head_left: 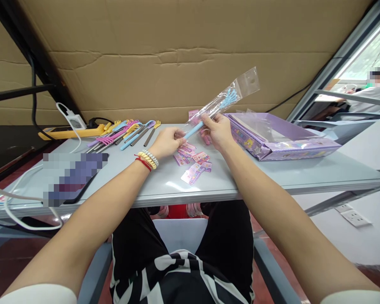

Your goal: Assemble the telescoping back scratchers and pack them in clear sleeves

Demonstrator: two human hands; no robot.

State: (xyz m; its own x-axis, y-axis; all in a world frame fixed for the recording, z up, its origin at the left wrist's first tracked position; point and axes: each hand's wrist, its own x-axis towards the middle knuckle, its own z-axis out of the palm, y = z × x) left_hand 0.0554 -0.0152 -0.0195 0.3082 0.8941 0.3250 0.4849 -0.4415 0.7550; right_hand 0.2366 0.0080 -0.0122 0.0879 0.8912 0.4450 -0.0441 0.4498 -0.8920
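The blue stick [194, 129] is in a clear bag [248, 82], up over the table [158, 185]. It tilts, with its little blue claw up and away, past the right fingertips. The right hand [221, 131] has its thumb and fingers pinched on the stick, through the bag. The stick's low end is right at the left hand [166, 141]. Those fingers are curled in, but I cannot tell if they grip the stick or just the bag's edge.

Small pink and purple cards [193, 173] lie on the table, just below the fingers and between the two hands. More sticks [114, 137], pink, blue and yellow, lie in a pile to the left of the left fingers. To the right of the right fingers is a purple box [300, 150] with clear plastic in it. A phone [85, 181] lies well left of the left fingers. Brown cardboard [190, 76] stands behind both hands.
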